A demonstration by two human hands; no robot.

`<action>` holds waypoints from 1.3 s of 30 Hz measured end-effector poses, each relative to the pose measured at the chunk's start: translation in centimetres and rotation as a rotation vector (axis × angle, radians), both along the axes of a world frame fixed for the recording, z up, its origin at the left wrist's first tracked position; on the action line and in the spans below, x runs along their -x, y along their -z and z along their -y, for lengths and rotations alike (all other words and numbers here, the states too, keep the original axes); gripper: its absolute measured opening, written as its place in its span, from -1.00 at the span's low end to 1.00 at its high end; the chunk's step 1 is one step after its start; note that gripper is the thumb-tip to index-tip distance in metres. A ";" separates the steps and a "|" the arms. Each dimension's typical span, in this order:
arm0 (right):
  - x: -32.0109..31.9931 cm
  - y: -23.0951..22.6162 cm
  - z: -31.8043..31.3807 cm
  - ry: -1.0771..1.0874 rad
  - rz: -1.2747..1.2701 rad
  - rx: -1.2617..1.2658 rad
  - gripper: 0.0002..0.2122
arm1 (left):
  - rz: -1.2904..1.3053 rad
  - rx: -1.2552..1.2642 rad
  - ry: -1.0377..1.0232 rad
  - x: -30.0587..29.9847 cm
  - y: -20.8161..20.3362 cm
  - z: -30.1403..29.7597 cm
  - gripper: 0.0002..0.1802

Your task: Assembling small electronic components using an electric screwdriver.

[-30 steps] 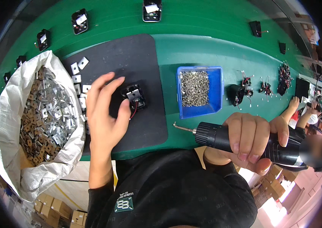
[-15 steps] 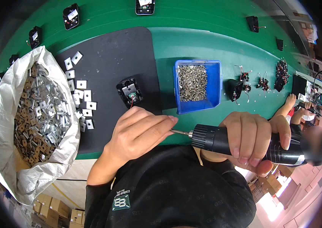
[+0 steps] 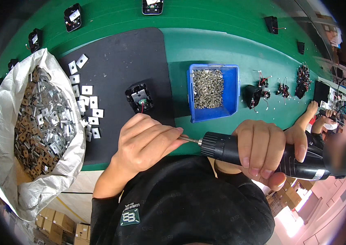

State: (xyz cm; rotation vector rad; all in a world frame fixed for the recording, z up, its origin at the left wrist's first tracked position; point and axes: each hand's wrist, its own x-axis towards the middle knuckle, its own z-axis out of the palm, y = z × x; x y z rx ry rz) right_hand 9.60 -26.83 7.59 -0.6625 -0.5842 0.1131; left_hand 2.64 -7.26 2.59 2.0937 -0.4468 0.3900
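Observation:
In my right hand (image 3: 261, 153) lies a black electric screwdriver (image 3: 221, 148), held level with its bit toward the left. The fingertips of my left hand (image 3: 146, 143) close round the end of the thin metal bit (image 3: 188, 139); whatever is at its tip is hidden. Just beyond that hand, an open black plastic housing (image 3: 139, 97) with a small green circuit board, a metal plate and a red wire rests on the black mat (image 3: 118, 57). A blue bin (image 3: 231, 92) of small metal screws (image 3: 208, 89) stands beyond the screwdriver.
At left, a white woven sack (image 3: 2, 163) holds many square metal plates, with loose plates (image 3: 87, 90) beside it. Black housings (image 3: 73, 18) line the far green strip. Wired parts (image 3: 283, 90) lie at right, near another person's hand (image 3: 312, 108).
Both hands and the screwdriver have shifted slightly left, still meeting at the bit's tip. Housings along the far left strip appear slightly further left. The housing on the mat looks unmoved.

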 end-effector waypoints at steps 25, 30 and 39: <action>-0.3 3.4 -5.3 0.081 0.047 0.248 -0.58 | -0.260 -0.226 -0.204 -0.6 4.3 -4.1 -0.07; -0.4 4.5 -6.3 0.099 0.056 0.222 -0.53 | -0.272 -0.174 -0.189 -0.9 4.2 -3.9 -0.17; -0.6 4.4 -5.9 0.107 0.022 0.263 -0.56 | -0.268 -0.159 -0.187 -1.2 4.5 -4.0 -0.15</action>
